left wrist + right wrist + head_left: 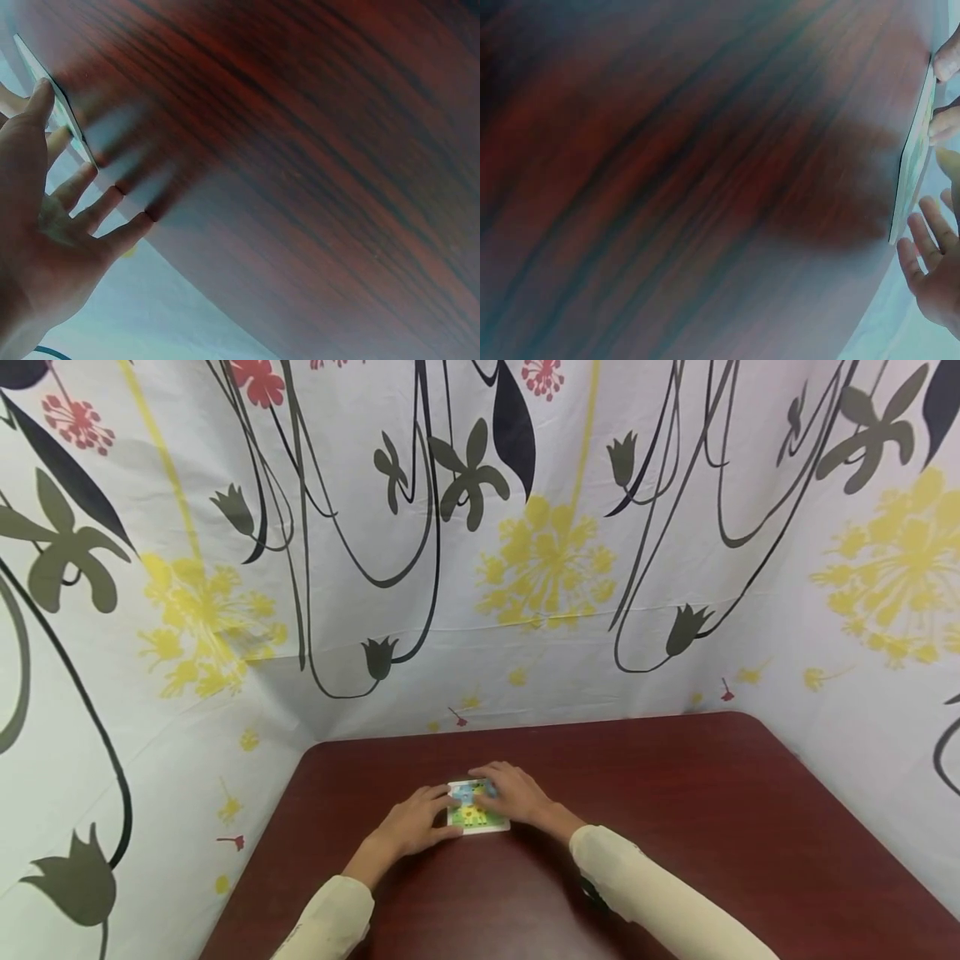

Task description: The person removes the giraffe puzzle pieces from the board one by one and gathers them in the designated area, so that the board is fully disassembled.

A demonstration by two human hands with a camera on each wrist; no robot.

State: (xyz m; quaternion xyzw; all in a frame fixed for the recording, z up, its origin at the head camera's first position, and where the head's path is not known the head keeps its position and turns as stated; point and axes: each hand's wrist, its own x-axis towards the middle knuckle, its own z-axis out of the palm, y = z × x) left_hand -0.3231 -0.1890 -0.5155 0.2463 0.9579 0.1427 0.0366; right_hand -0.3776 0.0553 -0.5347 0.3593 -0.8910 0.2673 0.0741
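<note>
A small flat board (474,816) with a white edge and a blue, yellow and green picture lies on the table. At its left side is my left hand (411,823), thumb by the near corner and fingers reaching over the left edge. My right hand (517,795) extends over the upper right part, covering some of the picture. In the left wrist view the left hand (60,240) has its fingers spread along the board's edge (71,116). Seen from the right wrist, the board (915,154) is nearly edge-on, with the right hand's fingers (924,234) extended beside its lower end.
The dark red wood-grain table (675,793) stretches out around the board, with rounded far corners. Behind and on both sides hangs a white cloth (450,602) printed with flowers and vines. Light sleeves (645,885) cover both forearms.
</note>
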